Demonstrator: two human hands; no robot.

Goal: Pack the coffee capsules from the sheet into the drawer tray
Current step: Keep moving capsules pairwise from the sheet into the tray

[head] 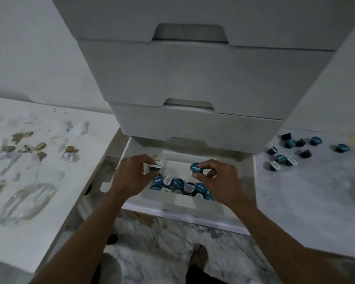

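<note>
Hovering over the open bottom drawer, both hands hold one capsule each in the head view. The left hand [131,173] has its grip closed on a white-lidded capsule [155,164], pinched between fingertips and thumb, with the lid tilted toward the camera. The right hand [217,177] has its grip closed on a blue-lidded capsule [196,168], also tilted, just beside the left hand's capsule at its 3 o'clock and not touching it.

Below the hands, the white drawer tray [172,201] sits inside the drawer [193,220]. A heap of packed capsules [180,186] (blue lids and white lids mixed, lying at all angles) fills the near part of the tray; the far part, at 12 o'clock from the heap, shows bare white floor.

At 3 o'clock from the drawer, the pale sheet [307,191] carries the loose capsules [290,152], scattered in a small group near its far edge, some upright and some on their sides, one lying apart at [342,148]. At 9 o'clock lies a white board [49,201] with brownish scraps [27,144] and crumpled clear plastic [27,201].

Closed white drawers [193,78] stack up at 12 o'clock. A foot [199,255] stands on the marbled floor [162,242] at 6 o'clock.
</note>
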